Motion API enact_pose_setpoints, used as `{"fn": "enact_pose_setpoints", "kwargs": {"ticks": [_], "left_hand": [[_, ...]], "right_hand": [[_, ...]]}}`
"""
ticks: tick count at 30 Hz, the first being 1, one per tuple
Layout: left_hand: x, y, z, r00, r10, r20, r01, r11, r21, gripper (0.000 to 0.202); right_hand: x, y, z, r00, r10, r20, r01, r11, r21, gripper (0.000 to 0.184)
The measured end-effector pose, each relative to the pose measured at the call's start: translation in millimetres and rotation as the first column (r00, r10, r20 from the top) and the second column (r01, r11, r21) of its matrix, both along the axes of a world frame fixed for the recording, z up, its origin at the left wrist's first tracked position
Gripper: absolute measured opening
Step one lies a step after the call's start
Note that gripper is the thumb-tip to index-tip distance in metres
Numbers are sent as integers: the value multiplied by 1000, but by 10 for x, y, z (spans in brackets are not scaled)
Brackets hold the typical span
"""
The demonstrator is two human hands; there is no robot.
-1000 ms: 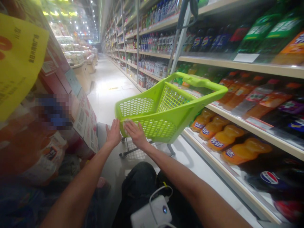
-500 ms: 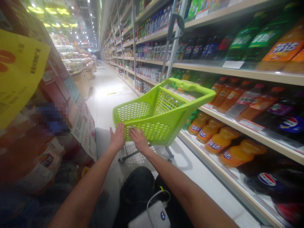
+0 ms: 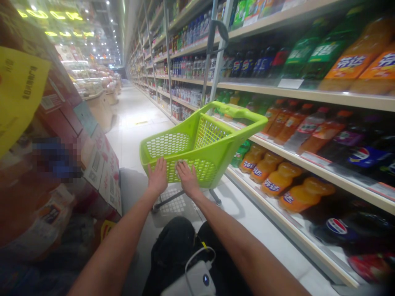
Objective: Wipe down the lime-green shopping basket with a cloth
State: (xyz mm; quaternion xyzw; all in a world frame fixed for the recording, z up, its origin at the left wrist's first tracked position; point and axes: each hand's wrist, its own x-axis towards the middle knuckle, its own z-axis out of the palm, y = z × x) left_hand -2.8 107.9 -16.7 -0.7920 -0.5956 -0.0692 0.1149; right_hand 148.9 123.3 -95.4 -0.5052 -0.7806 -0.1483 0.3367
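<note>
Glossy green plastic mesh cart (image 3: pixel 200 148); shiny plastic bottles (image 3: pixel 277 181); polished, reflective floor tiles (image 3: pixel 135 119).

This is a supermarket aisle. Long beige metal shelves (image 3: pixel 308 95) run down the right side, packed with orange plastic soft-drink bottles (image 3: pixel 279 181) and edged with white price labels (image 3: pixel 290 83). A lime-green plastic mesh shopping cart (image 3: pixel 216 150) stands on the pale tiled floor (image 3: pixel 129 135), opposite stacked printed cardboard cartons (image 3: pixel 103 172) and a yellow paper sign (image 3: pixel 18 94).
</note>
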Motion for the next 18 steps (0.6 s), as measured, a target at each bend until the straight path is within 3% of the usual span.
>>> {"fn": "enact_pose_setpoints", "kwargs": {"ticks": [4,12,15,18], "left_hand": [[34,-3,31,1000,29,10,-29,1000,-3,69],[300,121,195,997,-76,17,76,997,-25,73],[344,147,204,996,-85,8,85,995,-49,72],[340,142,202,998,-70,1,70,996,-58,72]], "right_hand": [[82,-109,-111,1000,-16,-19,16,1000,-4,46],[143,226,377,979,-101,-176,127,982,142,46],[144,305,352,983,-86,-160,106,988,116,45],[142,280,212,989,-68,-134,82,991,102,43]]}}
